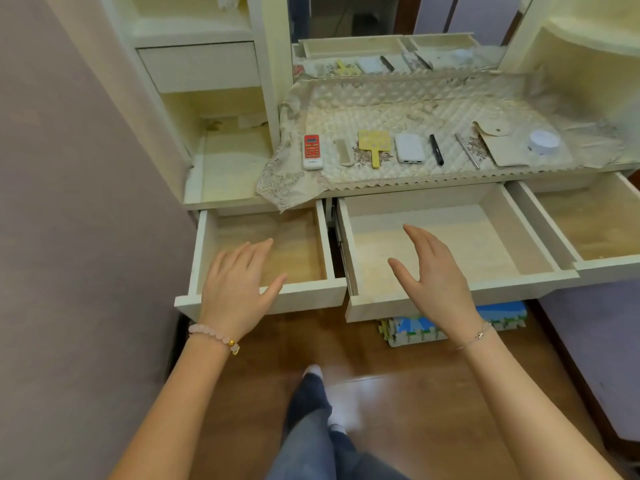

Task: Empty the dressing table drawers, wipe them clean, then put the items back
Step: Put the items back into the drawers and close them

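drawers [450,237] hang open over brown floor [433,393].

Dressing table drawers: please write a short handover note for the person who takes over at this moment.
Left hand open, empty, above the left drawer. Right hand open, empty, above the middle drawer.
The right drawer is also pulled out; all three look empty.
Items lie in a row on the lace cloth on top: remote, comb, yellow mirror, power bank, black pen, paper pouch, round white jar.
Done: emptying. Whether they are wiped, I cannot tell; no wiping cloth in view.
Left: put items back.
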{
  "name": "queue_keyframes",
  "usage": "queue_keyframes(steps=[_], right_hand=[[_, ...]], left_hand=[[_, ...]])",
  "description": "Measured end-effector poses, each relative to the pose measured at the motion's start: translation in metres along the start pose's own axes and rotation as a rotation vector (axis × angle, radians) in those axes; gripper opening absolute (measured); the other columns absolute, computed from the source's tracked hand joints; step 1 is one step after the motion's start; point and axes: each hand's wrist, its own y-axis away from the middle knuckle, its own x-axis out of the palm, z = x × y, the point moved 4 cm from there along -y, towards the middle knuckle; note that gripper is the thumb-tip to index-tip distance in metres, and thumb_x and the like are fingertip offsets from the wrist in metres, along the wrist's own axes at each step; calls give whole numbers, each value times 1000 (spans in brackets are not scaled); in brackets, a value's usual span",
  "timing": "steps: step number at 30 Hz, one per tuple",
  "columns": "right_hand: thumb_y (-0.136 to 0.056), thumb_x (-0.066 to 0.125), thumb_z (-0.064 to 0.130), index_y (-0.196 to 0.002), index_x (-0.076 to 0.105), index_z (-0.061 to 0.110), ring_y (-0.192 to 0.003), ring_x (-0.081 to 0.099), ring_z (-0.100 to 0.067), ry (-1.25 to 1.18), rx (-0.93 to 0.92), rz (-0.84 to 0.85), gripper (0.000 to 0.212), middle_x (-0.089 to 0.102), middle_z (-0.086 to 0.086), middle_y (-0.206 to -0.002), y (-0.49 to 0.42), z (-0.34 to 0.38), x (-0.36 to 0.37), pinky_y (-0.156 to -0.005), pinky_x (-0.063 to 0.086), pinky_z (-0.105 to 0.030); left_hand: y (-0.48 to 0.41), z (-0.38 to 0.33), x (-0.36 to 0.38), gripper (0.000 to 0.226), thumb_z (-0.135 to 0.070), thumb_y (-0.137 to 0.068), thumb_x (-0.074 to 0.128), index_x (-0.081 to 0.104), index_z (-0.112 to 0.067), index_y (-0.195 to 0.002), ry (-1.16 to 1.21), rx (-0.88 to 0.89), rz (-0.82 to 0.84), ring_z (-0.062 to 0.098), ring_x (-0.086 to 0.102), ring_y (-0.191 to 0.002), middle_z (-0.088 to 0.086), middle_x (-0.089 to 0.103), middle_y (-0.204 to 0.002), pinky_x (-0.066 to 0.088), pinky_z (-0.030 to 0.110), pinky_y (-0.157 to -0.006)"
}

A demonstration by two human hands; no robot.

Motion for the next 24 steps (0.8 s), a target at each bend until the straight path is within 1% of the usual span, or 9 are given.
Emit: queue_keyframes(steps=[5, 9, 12, 16, 18, 21, 24], right_hand=[[-93, 49, 39, -143, 32, 14, -134, 35, -18, 11, 15, 10, 59, 40, -3, -145, -49, -6, 17, -109, 30, -31], [-93, 50, 38, -142, 33, 14, -133, 36, -19, 26, 37, 25, 58, 41, -3, -144, -95, -7, 34, -108, 31, -31], [-93, 51, 37, -142, 34, 14, -132, 37, -20, 26, 56, 29, 57, 42, -4, -144, -130, -6, 45, -108, 31, -32], [-92, 52, 34, -142, 34, 12, -133, 35, -19, 4, 92, 25, 57, 40, -5, -144, -169, -8, 58, -109, 28, -31], [-92, 53, 33, -142, 34, 12, -135, 34, -20, -4, 105, 19, 57, 40, -6, -145, -184, -11, 64, -110, 27, -31], [-92, 53, 33, -142, 35, 11, -135, 34, -20, -8, 114, 21, 57, 40, -7, -145, -202, -15, 72, -110, 26, -31], [-92, 53, 33, -142, 35, 12, -134, 34, -20, -7, 117, 25, 56, 40, -7, -144, -218, -20, 81, -110, 26, -30]], left_hand=[[-57, 12, 22, 69, -59, -87, 25, 45, -15, -136, 2, 29, 48, 25, 50, -123, 7, 58, -129, 33, 43, -105], [-104, 29, 37, 70, -61, -86, 23, 44, -16, -137, 20, 21, 67, 24, 48, -125, 6, 56, -131, 32, 42, -106], [-139, 42, 42, 67, -59, -87, 26, 46, -16, -135, 53, 31, 62, 23, 49, -123, 5, 56, -131, 33, 41, -105], [-179, 53, 53, 64, -56, -88, 30, 47, -15, -134, 80, 65, 64, 23, 52, -119, 5, 58, -128, 39, 41, -101], [-197, 55, 62, 64, -55, -88, 31, 47, -14, -134, 99, 71, 80, 23, 51, -120, 6, 57, -130, 39, 42, -102], [-221, 57, 72, 65, -54, -87, 31, 48, -12, -134, 148, 64, 73, 26, 52, -119, 8, 57, -129, 38, 40, -100], [-245, 57, 84, 59, -49, -90, 41, 45, -12, -136, 200, 38, 79, 26, 50, -121, 7, 55, -132, 36, 36, -100]])
